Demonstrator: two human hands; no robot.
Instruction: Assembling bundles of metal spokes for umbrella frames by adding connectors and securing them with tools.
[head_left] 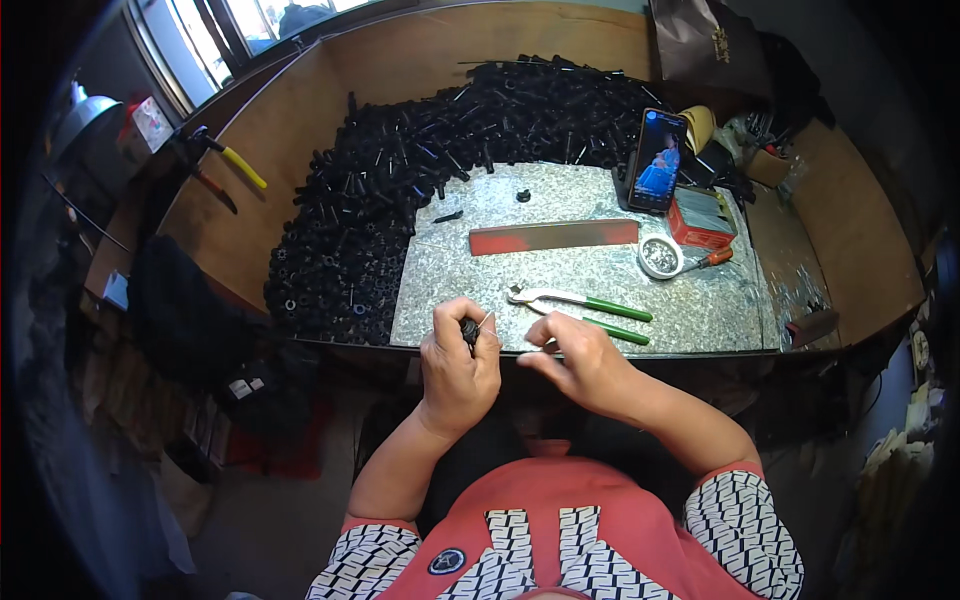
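Observation:
My left hand (462,365) is at the table's front edge, its fingers closed round a small black plastic part (470,332). A thin, light, wire-like piece (487,321) sticks up beside the thumb; what it belongs to cannot be made out. To the right, my right hand (580,362) hovers with curled fingers, thumb and forefinger apart, and nothing visible between them. Just beyond it lies a pair of end-cutting pliers (590,303) with green handles, jaws pointing left.
A large heap of black plastic parts (400,170) fills the back and left. On the speckled board (440,285) lie a flat reddish bar (553,236) and a white cup (660,257) of small metal pieces. A propped phone (656,160) and red box (703,220) stand behind. Wooden walls (480,40) enclose the table.

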